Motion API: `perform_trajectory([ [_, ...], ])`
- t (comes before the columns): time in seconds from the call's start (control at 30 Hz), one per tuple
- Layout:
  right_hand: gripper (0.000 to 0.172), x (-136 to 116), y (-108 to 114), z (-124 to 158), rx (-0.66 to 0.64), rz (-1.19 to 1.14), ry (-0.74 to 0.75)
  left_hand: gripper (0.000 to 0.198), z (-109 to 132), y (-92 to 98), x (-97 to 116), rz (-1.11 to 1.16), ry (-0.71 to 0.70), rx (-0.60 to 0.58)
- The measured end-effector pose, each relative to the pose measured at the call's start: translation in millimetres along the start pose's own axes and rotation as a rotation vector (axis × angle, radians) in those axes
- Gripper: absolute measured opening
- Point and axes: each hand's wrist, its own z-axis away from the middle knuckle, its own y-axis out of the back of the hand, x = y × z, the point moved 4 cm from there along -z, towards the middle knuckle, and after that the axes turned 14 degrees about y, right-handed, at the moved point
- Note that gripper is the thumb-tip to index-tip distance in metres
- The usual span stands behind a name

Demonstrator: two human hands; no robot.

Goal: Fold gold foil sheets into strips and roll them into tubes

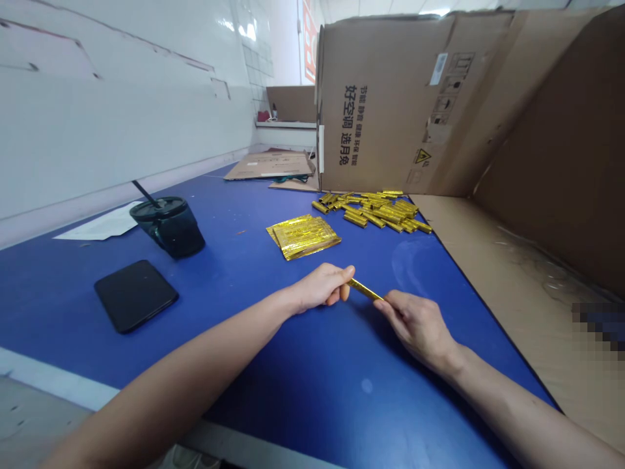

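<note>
The left hand (319, 286) and right hand (415, 329) are clamping opposite ends of a gold foil stick (364, 289), holding it over the blue bench (293, 365) near its front edge, while flat foil sheets (303, 236) and a pile of sticks (375, 210) are lying farther back.

White panelled wall (122, 111), blue-topped workbench (303, 404), cardboard carton (385, 104)

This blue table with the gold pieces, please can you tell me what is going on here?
A person is holding a thin gold foil roll between the left hand and the right hand, one end in each, above a blue table. Just ahead lie a flat stack of gold foil sheets and a loose pile of gold rolls, in front of an open cardboard box.
</note>
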Motion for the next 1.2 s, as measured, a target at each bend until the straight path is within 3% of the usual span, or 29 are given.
perform_trajectory([
  [0.13, 0.03, 2, 3, -1, 0.002, -0.05, -0.094, 0.025, -2, 2.0, 0, 0.054, 0.056, 0.0],
  [0.27, 0.032, 3, 3, -2, -0.015, -0.205, -0.205, 0.013, 3, -3.5, 6, -0.222, -0.101, 0.068],
  [0.37, 0.03, -2, -1, -4, -0.107, -0.273, -0.137, 0.014, 12, -18.2, 10, -0.432, -0.228, 0.063],
  [0.53, 0.036, -9, -8, -4, -0.216, -0.338, -0.067, 0.019, 20, -31.3, 10, -0.436, -0.197, 0.029],
  [0.63, 0.037, -6, -8, -4, -0.22, -0.404, -0.124, 0.02, 17, -23.6, 12, -0.383, -0.19, 0.05],
  [0.73, 0.038, 1, -6, -4, -0.2, -0.417, -0.188, 0.021, 11, -6.4, 14, -0.335, -0.184, 0.152],
  [0.93, 0.039, 2, -2, -4, -0.143, -0.251, -0.144, 0.023, 4, 6.8, 10, -0.274, -0.167, 0.153],
  [1.2, 0.04, 0, 1, -3, -0.082, 0.277, 0.057, 0.038, -1, 2.6, 1, -0.167, -0.007, 0.071],
])
